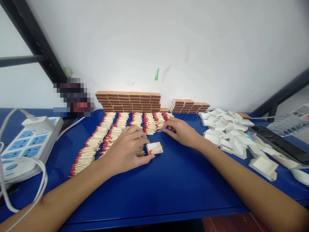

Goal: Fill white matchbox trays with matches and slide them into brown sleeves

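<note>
My left hand (130, 145) is closed round the left end of a small white matchbox tray (158, 149), thumb in front and fingers behind. A few red-tipped matches lie inside the tray. Farther back, my right hand (177, 129) pinches at the near edge of the match rows (149, 124), where a match seems to be between thumb and fingertips. Several long rows of loose matches with red heads spread over the blue table; my left hand and forearm hide part of them.
Brown matchboxes (130, 101) are stacked against the wall, with a smaller stack (188, 105) to their right. White empty trays (224, 125) lie heaped on the right beside a phone (280, 141). A power strip (31, 145) with white cables stands on the left.
</note>
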A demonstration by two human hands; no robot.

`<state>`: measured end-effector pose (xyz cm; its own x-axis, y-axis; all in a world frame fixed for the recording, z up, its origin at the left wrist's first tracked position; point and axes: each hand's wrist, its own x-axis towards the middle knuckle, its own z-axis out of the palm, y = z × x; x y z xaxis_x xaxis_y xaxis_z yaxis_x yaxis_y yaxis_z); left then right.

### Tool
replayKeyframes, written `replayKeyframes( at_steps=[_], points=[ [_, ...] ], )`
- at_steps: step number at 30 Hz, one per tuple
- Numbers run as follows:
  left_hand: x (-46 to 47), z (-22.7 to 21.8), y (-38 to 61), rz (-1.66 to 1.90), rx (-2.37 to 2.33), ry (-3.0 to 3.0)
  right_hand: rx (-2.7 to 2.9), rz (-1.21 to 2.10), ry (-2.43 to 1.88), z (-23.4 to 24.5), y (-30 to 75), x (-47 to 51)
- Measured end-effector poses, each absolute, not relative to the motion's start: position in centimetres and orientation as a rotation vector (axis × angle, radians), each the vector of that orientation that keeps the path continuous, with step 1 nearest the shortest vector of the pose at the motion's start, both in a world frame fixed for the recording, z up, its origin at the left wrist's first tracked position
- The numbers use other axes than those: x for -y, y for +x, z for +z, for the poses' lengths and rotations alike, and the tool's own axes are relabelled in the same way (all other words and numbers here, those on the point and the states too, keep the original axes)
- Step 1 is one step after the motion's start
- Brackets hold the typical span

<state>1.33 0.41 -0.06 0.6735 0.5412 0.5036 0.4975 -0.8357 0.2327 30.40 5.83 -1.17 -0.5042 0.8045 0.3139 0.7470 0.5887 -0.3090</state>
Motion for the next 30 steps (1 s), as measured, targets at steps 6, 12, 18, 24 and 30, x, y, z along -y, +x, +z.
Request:
replayKeyframes(
  at_steps=[6,12,18,24,30],
  points=[
    [-0.4,0.0,1.4,0.886,-0.873,2.801,2.407,0.199,-1.235,-1.1,30.5,-5.9],
    [-0.5,-0.2,1.3,0.863,-0.897,2.812,2.446,0.224,-1.289,-1.0,30.5,-5.8],
    [-0.6,-0.1,1.3,0.925,-0.952,2.845,2.438,0.16,-1.266,0.7,31.0,-4.5],
    [-0.6,0.0,1.5,1.037,-0.99,2.858,2.51,0.127,-1.157,1.9,27.8,-1.1],
    [-0.6,-0.1,1.6,1.029,-0.988,2.828,2.551,0.197,-1.086,1.6,26.4,0.0]
  ],
)
